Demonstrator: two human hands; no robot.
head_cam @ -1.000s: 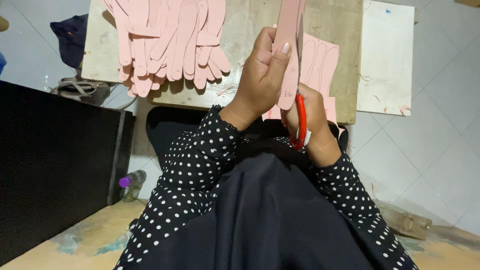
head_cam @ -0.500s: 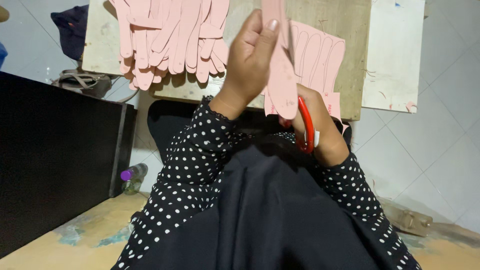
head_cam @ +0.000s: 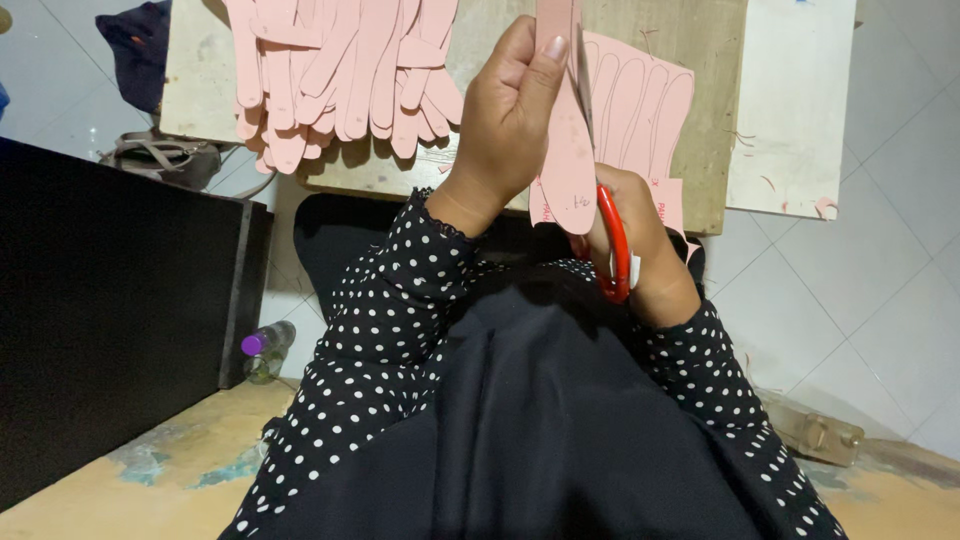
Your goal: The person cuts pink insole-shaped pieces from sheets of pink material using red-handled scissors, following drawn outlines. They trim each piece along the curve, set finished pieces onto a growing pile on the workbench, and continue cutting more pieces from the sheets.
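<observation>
The left hand (head_cam: 505, 120) pinches a long pink strip (head_cam: 566, 150) and holds it up over the near edge of the tabletop (head_cam: 715, 60). The right hand (head_cam: 640, 250) is closed around the red handle of the scissors (head_cam: 612, 240), just beside the strip's rounded lower end. The blades run up along the strip, but they are hard to see, so I cannot tell if they are biting into it.

The blades are close to the left thumb, so a slip could nick it. The strip looks thin and bendy, like soft card or foam, so it might fold or tear and give a crooked edge.

On the tabletop, a pink sheet (head_cam: 640, 110) with finger-like shapes drawn on it lies just behind the strip. To the far left sits a pile of cut pink pieces (head_cam: 340, 70), smooth and round-tipped, hanging over the wooden edge. A plastic bottle (head_cam: 265, 350) with a purple cap lies on the floor.
</observation>
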